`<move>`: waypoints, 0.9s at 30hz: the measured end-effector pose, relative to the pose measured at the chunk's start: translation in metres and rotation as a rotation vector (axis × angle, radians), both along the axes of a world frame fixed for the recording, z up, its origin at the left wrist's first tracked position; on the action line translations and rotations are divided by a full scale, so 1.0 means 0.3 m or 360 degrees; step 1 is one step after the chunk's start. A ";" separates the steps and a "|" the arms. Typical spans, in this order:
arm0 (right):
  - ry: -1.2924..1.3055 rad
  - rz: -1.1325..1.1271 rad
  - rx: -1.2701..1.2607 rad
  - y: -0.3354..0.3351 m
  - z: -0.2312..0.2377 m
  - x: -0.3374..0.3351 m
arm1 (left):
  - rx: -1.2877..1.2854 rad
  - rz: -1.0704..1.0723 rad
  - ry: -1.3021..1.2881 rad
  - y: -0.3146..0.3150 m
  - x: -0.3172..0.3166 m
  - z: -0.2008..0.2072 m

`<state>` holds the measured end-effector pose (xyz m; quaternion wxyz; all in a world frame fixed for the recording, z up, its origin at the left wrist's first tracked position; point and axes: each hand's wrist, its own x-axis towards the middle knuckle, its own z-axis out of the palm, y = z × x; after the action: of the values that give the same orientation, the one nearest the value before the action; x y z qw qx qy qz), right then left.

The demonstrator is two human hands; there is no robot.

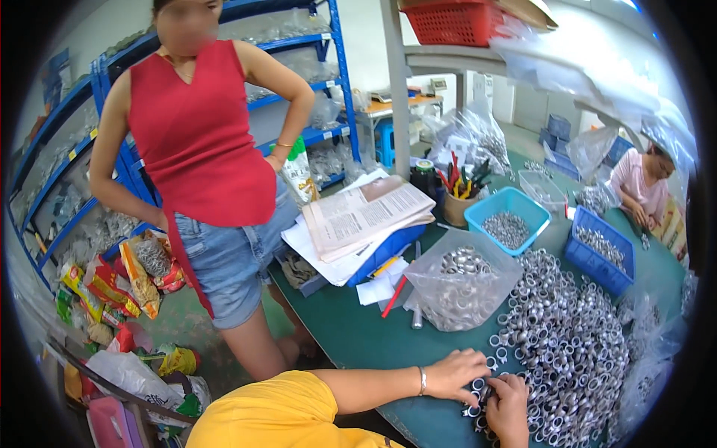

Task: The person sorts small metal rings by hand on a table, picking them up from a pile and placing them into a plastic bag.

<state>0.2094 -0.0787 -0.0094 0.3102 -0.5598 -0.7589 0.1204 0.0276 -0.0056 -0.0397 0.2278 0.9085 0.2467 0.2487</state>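
Big green table (351,328) with a huge heap of metal rings (567,351) spread over its right side, a clear bag (459,287) of more rings behind it, then a light-blue bin (508,216). Looks like mid-sorting at the heap's near edge. Left hand (455,373) rests curled over a few rings (478,388), fingers bent onto them; right hand (509,407) is pinched on rings just beside it. Next move probably needs one ring teased loose without dragging the pile along.
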 end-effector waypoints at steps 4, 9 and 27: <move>-0.0054 0.0166 -0.0028 -0.050 0.076 0.074 | -0.0065 -0.0131 0.0042 -0.026 0.024 -0.006; -0.0591 0.0311 0.0106 -0.180 0.060 0.093 | 0.0185 -0.0266 0.0099 -0.082 0.068 -0.036; -0.0469 0.0108 0.0352 -0.175 0.010 0.073 | 0.0429 -0.0459 0.0137 -0.040 0.076 -0.077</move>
<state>0.2312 -0.1313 -0.0064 0.2510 -0.5080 -0.8231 -0.0368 0.0503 -0.0176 -0.0627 0.1266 0.9665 0.0880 0.2052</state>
